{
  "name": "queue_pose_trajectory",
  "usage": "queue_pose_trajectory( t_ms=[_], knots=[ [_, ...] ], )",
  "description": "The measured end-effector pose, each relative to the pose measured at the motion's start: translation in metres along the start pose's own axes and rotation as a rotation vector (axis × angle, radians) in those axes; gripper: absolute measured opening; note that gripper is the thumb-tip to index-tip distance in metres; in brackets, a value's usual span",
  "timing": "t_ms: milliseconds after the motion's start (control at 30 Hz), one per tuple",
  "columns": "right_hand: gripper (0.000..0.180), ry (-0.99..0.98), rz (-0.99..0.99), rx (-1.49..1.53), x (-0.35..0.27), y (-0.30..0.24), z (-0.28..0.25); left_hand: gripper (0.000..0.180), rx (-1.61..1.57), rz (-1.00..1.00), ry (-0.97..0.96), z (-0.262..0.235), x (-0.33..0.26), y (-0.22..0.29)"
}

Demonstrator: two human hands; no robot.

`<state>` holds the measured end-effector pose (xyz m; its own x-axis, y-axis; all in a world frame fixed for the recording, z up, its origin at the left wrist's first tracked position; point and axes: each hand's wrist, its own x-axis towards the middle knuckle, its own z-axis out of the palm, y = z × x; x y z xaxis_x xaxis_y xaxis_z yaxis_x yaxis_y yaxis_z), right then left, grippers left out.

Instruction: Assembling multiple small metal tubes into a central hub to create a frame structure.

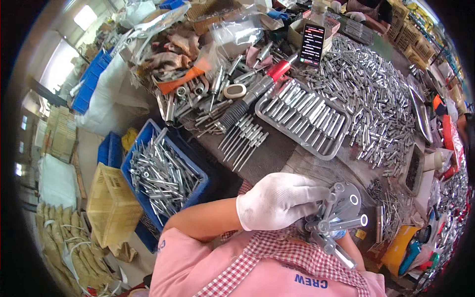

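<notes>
My left hand (277,202), in a white knit glove, reaches in from the left with its fingers bent around the side of a shiny metal assembly (341,203). This piece has a round disc and several short tubes sticking out in different directions, and it is held close in front of my chest. My right forearm (350,250) comes up behind the tubes. The assembly covers my right hand, so its fingers do not show. Beyond my hands, a grey tray (324,156) holds rows of metal tubes with thin rods.
Loose metal tubes (366,94) are heaped at the far right. A red and black hand tool (252,96) lies left of the tray, beside rods with crosspieces (243,141). A phone (312,45) stands behind. Left are a blue crate (129,180) of metal parts and a yellow basket (111,203).
</notes>
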<state>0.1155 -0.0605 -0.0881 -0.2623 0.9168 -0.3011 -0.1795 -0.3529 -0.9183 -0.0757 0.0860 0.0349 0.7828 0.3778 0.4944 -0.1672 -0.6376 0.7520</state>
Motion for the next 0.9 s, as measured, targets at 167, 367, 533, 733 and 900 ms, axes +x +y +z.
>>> queue_pose_trajectory(
  t_ms=[167,367,533,733,900],
  knots=[
    [0.021,0.039,-0.130,0.042,0.001,-0.013,0.008,0.027,0.048,-0.430,0.826,-0.045,-0.023,-0.061],
    [0.055,0.076,-0.200,-0.465,0.011,0.000,0.002,0.024,1.014,-0.884,0.023,-0.014,-0.022,-0.110],
    [0.049,0.041,-0.139,-0.556,0.018,-0.015,0.004,0.022,1.169,-0.942,-0.138,0.000,-0.011,-0.130],
    [0.046,0.112,-0.308,-0.546,0.024,0.004,0.008,0.018,1.053,-1.032,-0.185,-0.005,0.003,-0.120],
    [0.042,0.218,-0.322,-0.610,0.020,-0.005,0.010,0.023,0.945,-1.060,-0.210,0.000,0.004,-0.115]
  ],
)
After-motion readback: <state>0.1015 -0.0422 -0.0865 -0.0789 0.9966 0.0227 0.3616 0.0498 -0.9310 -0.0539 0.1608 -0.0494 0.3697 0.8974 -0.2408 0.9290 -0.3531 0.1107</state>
